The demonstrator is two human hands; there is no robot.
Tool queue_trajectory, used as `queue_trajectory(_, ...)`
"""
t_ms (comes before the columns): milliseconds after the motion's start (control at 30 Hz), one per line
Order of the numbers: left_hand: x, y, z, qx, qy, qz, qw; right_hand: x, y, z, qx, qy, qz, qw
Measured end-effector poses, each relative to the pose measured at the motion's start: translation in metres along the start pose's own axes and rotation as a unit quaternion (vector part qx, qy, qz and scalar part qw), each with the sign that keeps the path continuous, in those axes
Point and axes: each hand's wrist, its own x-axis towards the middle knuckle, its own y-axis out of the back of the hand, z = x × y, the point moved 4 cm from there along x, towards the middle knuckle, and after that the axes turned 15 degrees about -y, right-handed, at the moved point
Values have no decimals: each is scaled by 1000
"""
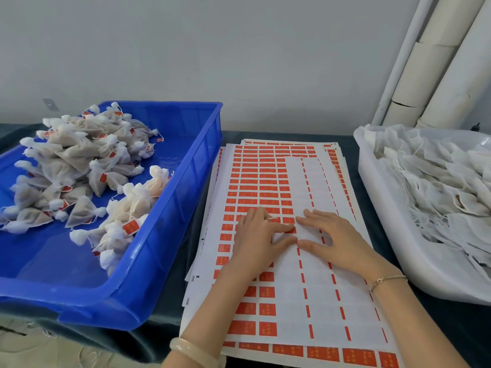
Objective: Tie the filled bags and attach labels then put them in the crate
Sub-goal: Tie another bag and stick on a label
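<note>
Labelling step: I am pressing my left hand (255,235) and right hand (337,240), fingers straight, on the sheet (318,301) at a red label (292,230), which next needs peeling cleanly for a bag (465,203) from the tub (377,197) at 3 o'clock; crate (186,181) sitting at 9 o'clock.

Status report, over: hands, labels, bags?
Left hand and right hand rest on label sheet, left index at a red label. No bag held. Labelled bags in blue crate. Nothing blocks it.
</note>
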Motion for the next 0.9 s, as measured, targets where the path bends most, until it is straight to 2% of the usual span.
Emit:
queue_trajectory(333,2,0,0,-6,-34,-8,999,-5,0,0,-2,6,27,1000)
queue_trajectory(567,-4,2,1,-13,-32,32,999,-8,1,3,-3,27,17,999)
queue_trajectory(767,-1,-2,-9,36,2,-58,998,-3,2,1,-41,41,-35,998)
queue_trajectory(900,0,0,-14,40,-8,-98,994,-2,3,4,-37,30,-35,998)
